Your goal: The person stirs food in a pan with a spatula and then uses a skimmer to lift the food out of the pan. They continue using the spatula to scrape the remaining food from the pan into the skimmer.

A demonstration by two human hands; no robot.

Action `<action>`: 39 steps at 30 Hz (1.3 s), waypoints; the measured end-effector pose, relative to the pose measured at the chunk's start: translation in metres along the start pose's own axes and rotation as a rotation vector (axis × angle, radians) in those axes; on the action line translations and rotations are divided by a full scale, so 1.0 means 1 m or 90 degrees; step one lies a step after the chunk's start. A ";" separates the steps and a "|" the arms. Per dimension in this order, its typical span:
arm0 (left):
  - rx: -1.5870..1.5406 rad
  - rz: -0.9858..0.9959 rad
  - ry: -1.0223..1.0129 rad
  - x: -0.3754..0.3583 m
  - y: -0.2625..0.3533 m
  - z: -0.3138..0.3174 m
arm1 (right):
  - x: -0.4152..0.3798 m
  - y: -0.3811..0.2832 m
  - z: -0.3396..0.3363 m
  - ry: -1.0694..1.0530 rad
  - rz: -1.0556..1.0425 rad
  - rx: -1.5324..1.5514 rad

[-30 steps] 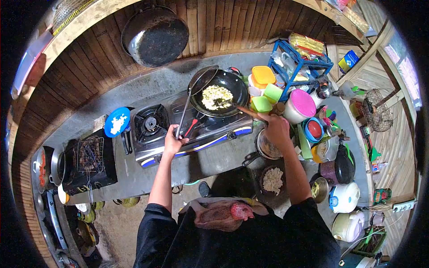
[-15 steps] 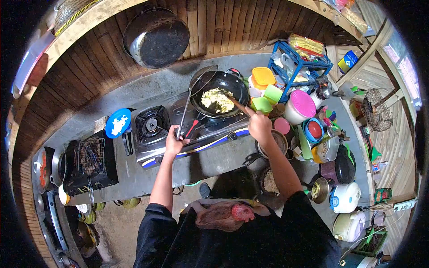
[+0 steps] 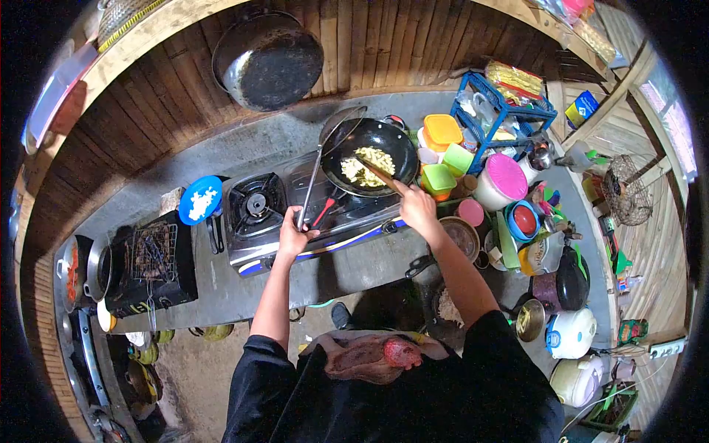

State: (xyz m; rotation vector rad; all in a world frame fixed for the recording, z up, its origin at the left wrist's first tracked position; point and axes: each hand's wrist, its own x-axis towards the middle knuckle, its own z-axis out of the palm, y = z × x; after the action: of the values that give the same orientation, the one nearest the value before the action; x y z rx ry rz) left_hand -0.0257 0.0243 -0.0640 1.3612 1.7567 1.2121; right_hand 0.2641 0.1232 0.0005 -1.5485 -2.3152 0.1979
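A black wok [image 3: 402,140] sits on the right burner of the stove, with pale yellow chopped food [image 3: 379,159] in its lower part. My right hand [image 3: 419,210] is closed round the handle of a wooden spatula [image 3: 385,176], whose tip is in the food. My left hand [image 3: 295,235] grips the long metal handle of a wire skimmer [image 3: 313,177]. The skimmer's round head lies over the wok's left rim. Below that handle, a red-handled utensil [image 3: 325,210] rests on the stove top.
Left of the unlit burner [image 3: 256,202] stands a blue plate [image 3: 213,186] with white pieces on it. A charred grill rack [image 3: 151,251] is farther left. Plastic tubs, a pink-lidded bucket [image 3: 505,178] and a blue rack [image 3: 493,111] crowd the right. A large pan [image 3: 277,70] hangs on the wall.
The spatula has swung left across the wok, its tip now in the middle of the food, which is spread differently. My left hand keeps hold of the skimmer. The whole view has shifted slightly.
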 end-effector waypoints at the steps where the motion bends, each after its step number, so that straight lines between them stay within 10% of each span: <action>1: -0.001 -0.003 0.004 0.000 -0.003 -0.001 | -0.004 0.003 -0.007 0.011 -0.011 0.004; 15: -0.032 -0.031 -0.008 -0.001 0.002 0.000 | -0.001 0.020 0.000 -0.027 0.029 0.191; 19: -0.029 -0.020 -0.013 0.001 -0.002 0.001 | -0.015 0.053 -0.015 0.079 -0.117 0.077; 25: -0.015 -0.028 -0.012 0.001 0.001 0.001 | -0.039 0.031 -0.094 -0.015 0.046 -0.030; 39: -0.046 -0.017 -0.010 0.002 -0.005 0.002 | -0.034 0.020 -0.040 -0.028 0.010 -0.025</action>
State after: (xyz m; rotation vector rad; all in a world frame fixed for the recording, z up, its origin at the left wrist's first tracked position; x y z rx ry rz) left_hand -0.0263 0.0266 -0.0697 1.2987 1.6984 1.2343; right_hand 0.3076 0.0965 0.0244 -1.5973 -2.3544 0.1919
